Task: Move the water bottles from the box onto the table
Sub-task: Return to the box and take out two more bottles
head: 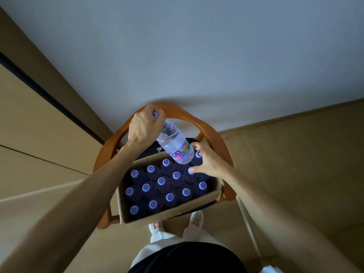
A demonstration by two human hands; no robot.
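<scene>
An open cardboard box (pixel 169 214) sits on a wooden chair and holds several upright water bottles (pixel 161 181) with pale purple caps. My left hand (pixel 144 126) grips one clear bottle (pixel 174 145) by its cap and holds it tilted above the box's far edge, its base just over the other bottles. My right hand (pixel 208 161) reaches into the box's far right corner, fingers curled around the capped top of another bottle (pixel 198 154), thumb tip touching a neighbouring cap. No table is in view.
The wooden chair (pixel 212 134) has a curved backrest that arcs behind the box close to a white wall. My feet in white shoes (pixel 195 221) stand just in front of the chair. Tan floor lies to both sides.
</scene>
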